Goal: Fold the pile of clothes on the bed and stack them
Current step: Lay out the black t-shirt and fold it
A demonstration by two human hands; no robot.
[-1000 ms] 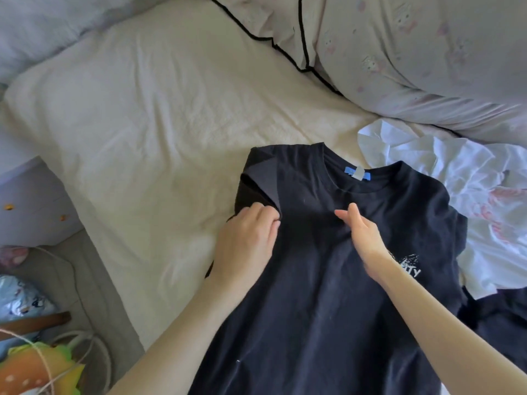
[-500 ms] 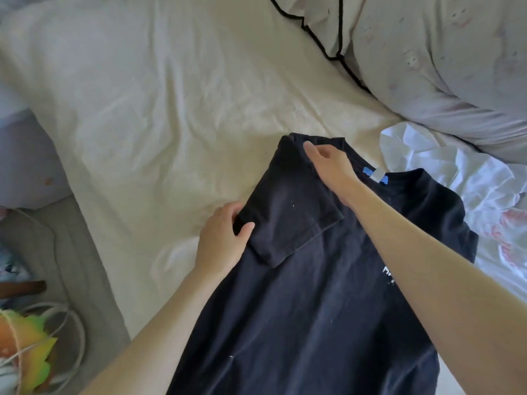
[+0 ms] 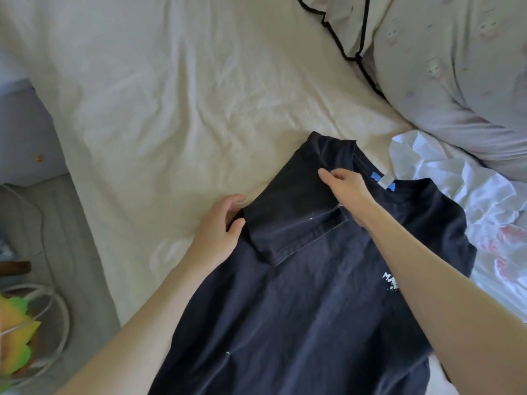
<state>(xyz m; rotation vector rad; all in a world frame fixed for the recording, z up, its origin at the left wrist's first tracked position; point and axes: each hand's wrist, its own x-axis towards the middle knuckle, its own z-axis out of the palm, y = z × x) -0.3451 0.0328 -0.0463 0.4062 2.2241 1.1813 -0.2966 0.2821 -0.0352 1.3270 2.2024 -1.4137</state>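
A cream-sheeted bed (image 3: 176,104) fills the view, a patterned duvet (image 3: 456,75) bunched at 1 o'clock. A black T-shirt (image 3: 299,309) lies flat at centre, its sleeve (image 3: 293,223) turned in across the chest. The left hand (image 3: 219,226) grips the folded edge at 9 o'clock of the sleeve, thumb on top of the cloth; the right hand (image 3: 345,189) rests on the shoulder with fingers relaxed and holds nothing. The first side fold appears under way. Next, the far sleeve, beside the crumpled white garment (image 3: 470,195) at 3 o'clock, likely needs folding inward.
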